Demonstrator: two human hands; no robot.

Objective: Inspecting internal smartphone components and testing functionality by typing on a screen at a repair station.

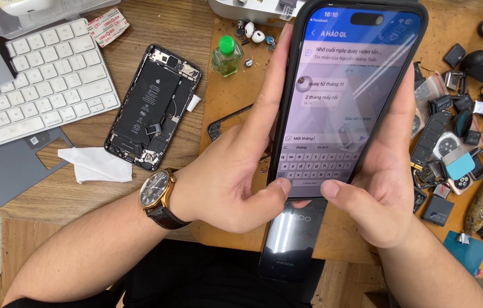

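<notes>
Both my hands hold up a black-cased smartphone [344,97] with a lit screen showing a chat and an on-screen keyboard. My left hand [235,177] grips its left edge, thumb on the lower screen; a brown-strapped wristwatch [156,197] sits on that wrist. My right hand [384,188] cups the right edge, thumb tip on the bottom of the keyboard. Beneath the held phone, a second dark phone [292,239] lies on the mat, its screen glossy.
An opened phone [153,108] with exposed battery lies left of centre on the wooden desk [156,34]. A white keyboard [36,80], grey plate [7,171], white tissue [96,165] and small green-capped bottle [227,57] surround it. Several small parts and tools [458,142] crowd the right side.
</notes>
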